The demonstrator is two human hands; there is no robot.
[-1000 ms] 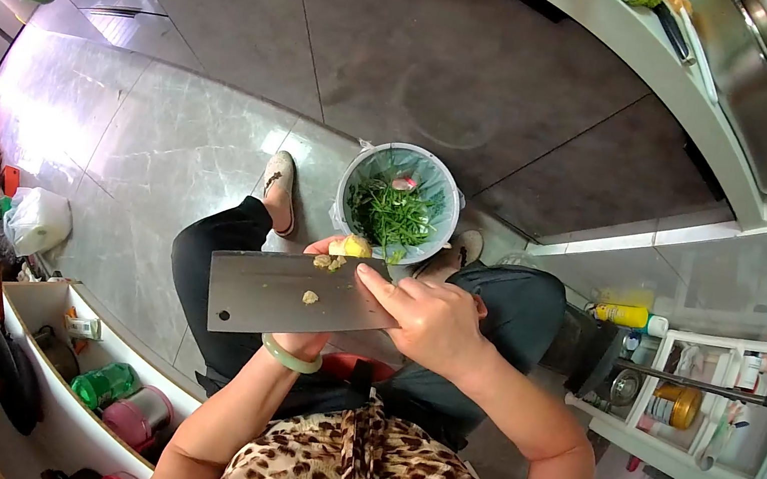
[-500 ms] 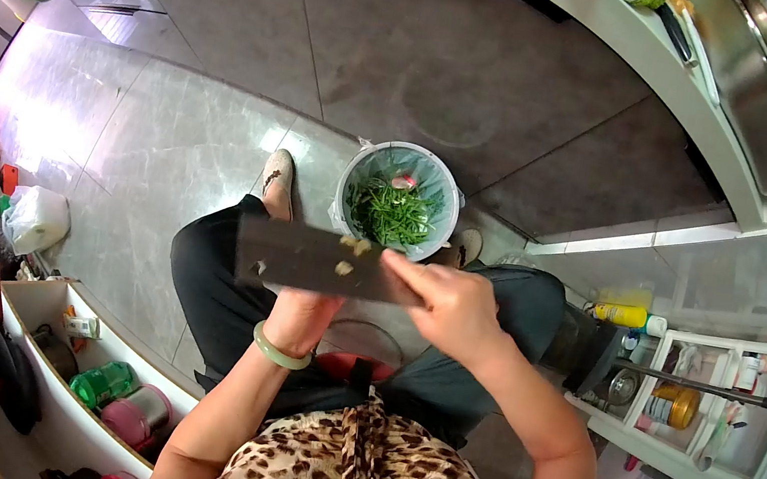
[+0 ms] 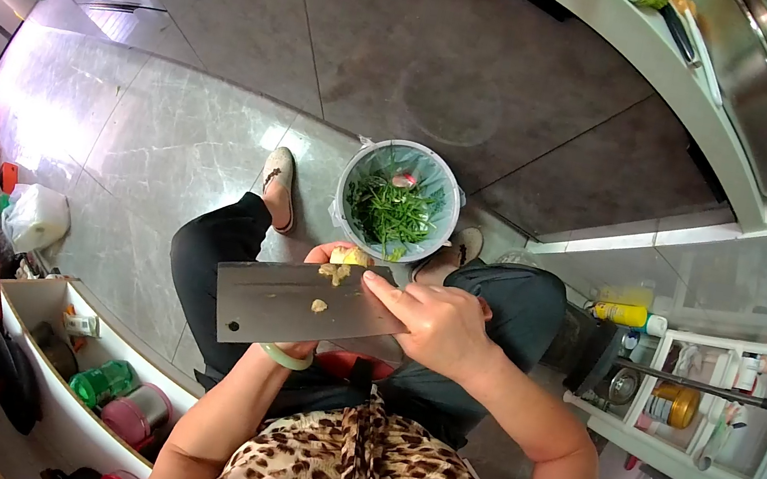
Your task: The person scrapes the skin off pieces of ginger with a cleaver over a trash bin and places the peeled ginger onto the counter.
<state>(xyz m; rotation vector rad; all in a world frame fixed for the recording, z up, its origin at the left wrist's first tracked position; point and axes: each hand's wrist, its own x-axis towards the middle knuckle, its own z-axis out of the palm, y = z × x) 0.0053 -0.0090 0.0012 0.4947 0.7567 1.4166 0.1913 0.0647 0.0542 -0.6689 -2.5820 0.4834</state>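
My right hand [image 3: 439,322] grips a cleaver [image 3: 266,306], its index finger stretched along the blade; the handle is hidden in the fist. The broad dark blade lies across in front of me, with a small hole near its far left corner. Pale peelings [image 3: 334,273] stick to the blade. Behind its upper edge, my left hand [image 3: 325,252] holds a knobbly yellow piece of ginger [image 3: 352,256]; most of this hand is hidden by the blade. Just beyond stands a bin [image 3: 457,201] lined with a bag, with green vegetable scraps [image 3: 394,209] inside.
Dark cabinet fronts [image 3: 415,52] rise beyond the bin. On the left, an open drawer [image 3: 99,334] holds a pan [image 3: 9,375] and pots. To the right, a white rack [image 3: 721,464] carries jars, with a long dark handle [image 3: 704,387] across it. My knees flank the bin.
The cleaver has tilted, turning its broad face up and its left end towards me. The yellow ginger and the left fingers now show above the blade's edge.
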